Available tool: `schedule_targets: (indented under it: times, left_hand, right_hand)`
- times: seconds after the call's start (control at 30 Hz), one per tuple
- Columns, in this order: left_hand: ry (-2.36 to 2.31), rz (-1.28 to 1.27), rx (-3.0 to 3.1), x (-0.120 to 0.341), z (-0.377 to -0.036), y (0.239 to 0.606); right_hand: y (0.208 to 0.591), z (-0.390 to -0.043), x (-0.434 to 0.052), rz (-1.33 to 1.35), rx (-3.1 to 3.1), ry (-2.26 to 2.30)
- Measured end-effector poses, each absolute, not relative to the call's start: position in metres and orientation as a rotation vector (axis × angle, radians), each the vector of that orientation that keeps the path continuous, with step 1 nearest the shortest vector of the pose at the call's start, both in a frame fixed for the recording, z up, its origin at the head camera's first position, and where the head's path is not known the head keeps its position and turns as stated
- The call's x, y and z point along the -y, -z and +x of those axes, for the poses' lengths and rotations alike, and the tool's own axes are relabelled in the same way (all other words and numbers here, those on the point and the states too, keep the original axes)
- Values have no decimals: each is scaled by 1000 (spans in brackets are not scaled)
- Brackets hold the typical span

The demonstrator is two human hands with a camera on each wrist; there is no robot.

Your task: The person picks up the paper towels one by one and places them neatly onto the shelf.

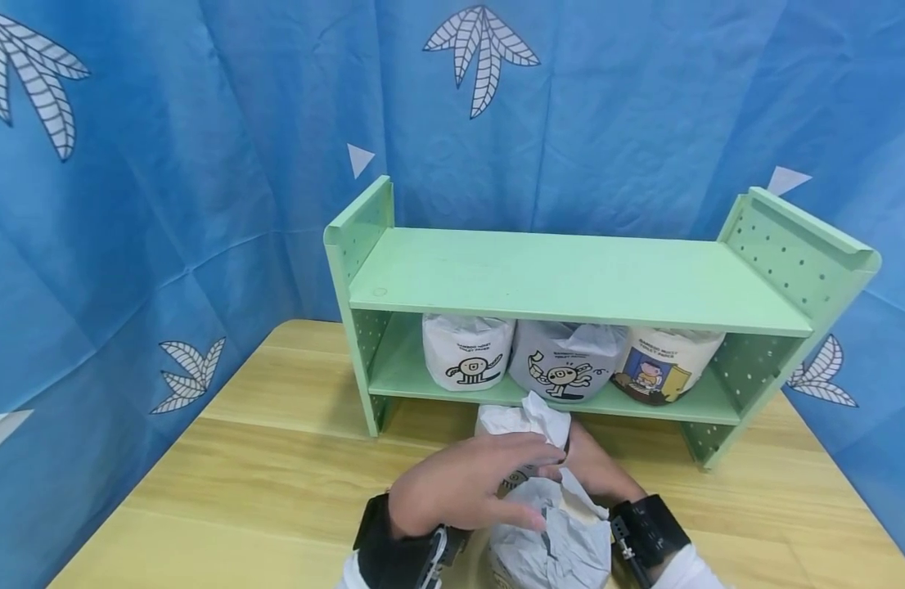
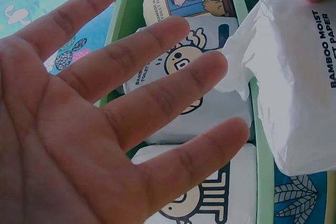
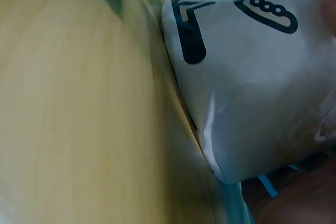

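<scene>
Looks like the pick-up step at a wrapped paper roll (image 1: 519, 421), with a place on the green shelf (image 1: 570, 278) as the likely end. Finds that roll on the wooden table (image 1: 276, 458), just in front of the shelf's lower board, its crumpled white wrapper top poking up between both hands. Shows the left hand (image 1: 467, 487) above it with fingers (image 2: 173, 93) straight and spread wide, gripping nothing. Puts the right hand (image 1: 596, 474) against the roll's right side, but hides most of its fingers behind the left hand, so cannot tell how tightly they close. Reads as blurred in the right wrist view: only white wrapper with black print over the tabletop.

Counts 3 wrapped rolls already on the lower board: 1 at left (image 1: 467, 352), 1 in the middle (image 1: 566, 360), 1 at right (image 1: 662, 364), touching or nearly so. Leaves the top board bare. Also shows a second wrapped package (image 1: 556, 544) lying nearer, under the wrists.

Calls next, judging from this, for a firm hold round the roll's body instead of its loose wrapper, then a lift well clear of the top board's front edge, since the lower row looks nearly full.
</scene>
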State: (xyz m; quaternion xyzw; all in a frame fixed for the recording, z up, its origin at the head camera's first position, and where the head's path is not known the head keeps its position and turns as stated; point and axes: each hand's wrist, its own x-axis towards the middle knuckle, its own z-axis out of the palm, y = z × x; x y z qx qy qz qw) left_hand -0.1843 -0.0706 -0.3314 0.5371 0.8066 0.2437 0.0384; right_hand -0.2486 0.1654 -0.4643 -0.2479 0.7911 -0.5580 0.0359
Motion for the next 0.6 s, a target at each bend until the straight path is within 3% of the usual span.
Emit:
schedule_targets:
  times: [0.27, 0.6]
  left_hand:
    - [-709, 1608, -2456, 63, -186, 336]
    - [-695, 1598, -2475, 66, -187, 338]
  right_hand:
    - [464, -248, -160, -620, -2513, 1723]
    - [466, -250, -169, -891, -2401, 1774]
